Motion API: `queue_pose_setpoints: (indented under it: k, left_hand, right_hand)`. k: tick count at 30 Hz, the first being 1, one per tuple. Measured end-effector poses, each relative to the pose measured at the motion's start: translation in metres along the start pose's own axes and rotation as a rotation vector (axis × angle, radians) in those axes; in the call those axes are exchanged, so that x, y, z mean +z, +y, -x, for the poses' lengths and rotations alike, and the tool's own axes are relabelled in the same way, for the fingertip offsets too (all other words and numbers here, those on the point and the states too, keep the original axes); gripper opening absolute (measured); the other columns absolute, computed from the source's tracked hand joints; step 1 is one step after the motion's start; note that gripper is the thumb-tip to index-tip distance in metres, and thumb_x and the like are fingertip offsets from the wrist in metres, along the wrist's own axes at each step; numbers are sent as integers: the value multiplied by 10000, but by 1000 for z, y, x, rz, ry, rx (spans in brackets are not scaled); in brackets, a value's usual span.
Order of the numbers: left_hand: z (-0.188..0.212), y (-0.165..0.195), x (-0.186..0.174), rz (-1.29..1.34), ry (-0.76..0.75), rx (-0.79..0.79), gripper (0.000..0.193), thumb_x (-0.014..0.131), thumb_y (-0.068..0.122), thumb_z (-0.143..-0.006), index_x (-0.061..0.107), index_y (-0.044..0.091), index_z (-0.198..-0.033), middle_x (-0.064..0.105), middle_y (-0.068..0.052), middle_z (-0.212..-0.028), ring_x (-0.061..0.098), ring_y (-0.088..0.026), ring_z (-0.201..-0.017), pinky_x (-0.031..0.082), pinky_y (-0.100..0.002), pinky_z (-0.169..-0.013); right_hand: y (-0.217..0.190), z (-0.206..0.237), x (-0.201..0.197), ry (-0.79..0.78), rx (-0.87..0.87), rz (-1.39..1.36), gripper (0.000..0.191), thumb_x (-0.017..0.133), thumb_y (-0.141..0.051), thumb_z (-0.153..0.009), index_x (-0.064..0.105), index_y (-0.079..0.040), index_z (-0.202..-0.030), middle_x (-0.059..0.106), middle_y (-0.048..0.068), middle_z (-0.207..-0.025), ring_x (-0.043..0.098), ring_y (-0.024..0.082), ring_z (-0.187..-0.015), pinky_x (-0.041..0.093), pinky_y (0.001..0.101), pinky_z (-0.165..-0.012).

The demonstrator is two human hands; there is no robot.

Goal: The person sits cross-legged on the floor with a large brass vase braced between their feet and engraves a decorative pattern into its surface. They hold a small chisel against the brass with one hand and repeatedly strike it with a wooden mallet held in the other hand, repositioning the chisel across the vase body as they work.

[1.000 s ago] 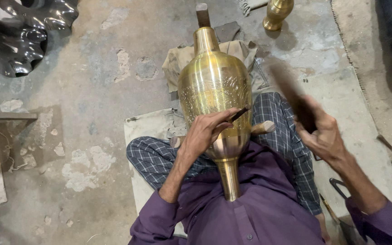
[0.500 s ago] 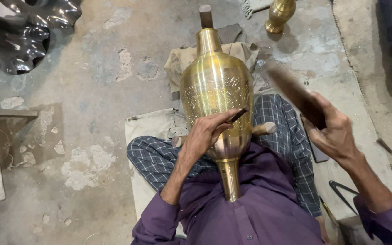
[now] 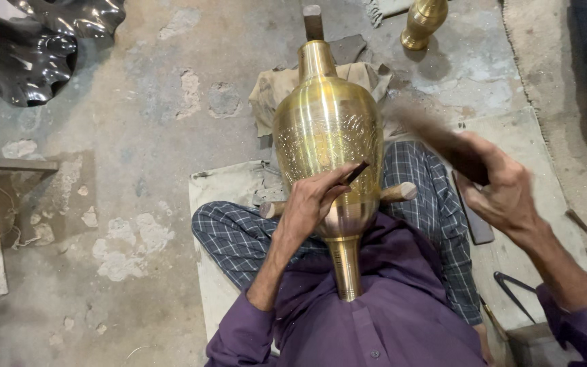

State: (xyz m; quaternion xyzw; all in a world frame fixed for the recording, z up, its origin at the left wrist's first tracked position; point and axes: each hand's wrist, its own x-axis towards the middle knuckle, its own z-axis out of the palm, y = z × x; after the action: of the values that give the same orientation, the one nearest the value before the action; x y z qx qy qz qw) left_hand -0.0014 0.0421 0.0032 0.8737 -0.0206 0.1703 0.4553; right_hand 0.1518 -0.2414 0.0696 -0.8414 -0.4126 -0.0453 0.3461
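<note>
A large engraved brass vase (image 3: 327, 136) lies across my lap on a wooden rod (image 3: 399, 193), its narrow neck pointing at my chest. My left hand (image 3: 310, 204) pinches a small dark chisel (image 3: 356, 172) against the vase's lower body. My right hand (image 3: 501, 187) grips a wooden mallet (image 3: 429, 132), blurred in motion, raised to the right of the vase and apart from the chisel. I sit cross-legged in checked trousers and a purple shirt.
A second small brass vase (image 3: 422, 24) stands at the top. Crumpled cloth (image 3: 273, 92) lies under the big vase's far end. Dark shiny metal ware (image 3: 28, 47) sits at top left. Loose tools (image 3: 582, 224) lie on the floor at right. Dividers (image 3: 514, 292) lie near my right knee.
My right hand with the mallet has swung from far right in toward the vase and chisel. The left hand keeps the chisel on the vase.
</note>
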Motion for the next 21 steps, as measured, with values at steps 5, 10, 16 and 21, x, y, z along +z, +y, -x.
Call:
queue_pose_setpoints:
  k: [5,10,16,21]
  left_hand:
    - [2,3,5,13,34,-126,487,729,98,-932,601,177,-1396,786,-107,-1095,791,-214,-973,664,-363,-846]
    - [13,8,13,120,187,-203,472,687,63,-965,578,137,-1418,779,-147,-1091,795,-245,-966,690,-372,-804]
    - [19,15,29,162,400,-274,424,727,122,-972,594,122,-1374,806,-119,-1007,813,-228,-847,716,-348,-682]
    - [25,19,39,140,541,-316,494,737,136,-950,545,93,-1404,797,-125,-991,809,-222,-821,719,-352,-669]
  right_hand:
    - [-1,-15,-6,-202,1,458,517,698,-190,-956,589,-250,-1458,758,91,-1043,715,214,-722,603,362,-599]
    - [-15,-35,-7,-185,-71,290,587,608,-181,-986,465,-241,-1552,704,62,-1043,659,147,-712,538,274,-576]
    - [-40,-71,-5,-208,-249,457,569,575,-146,-1014,506,-305,-1555,731,51,-1044,656,146,-671,497,275,-484]
    - [-69,-92,-4,-392,-447,805,572,544,-162,-994,485,-374,-1522,730,-2,-935,611,117,-586,516,267,-441]
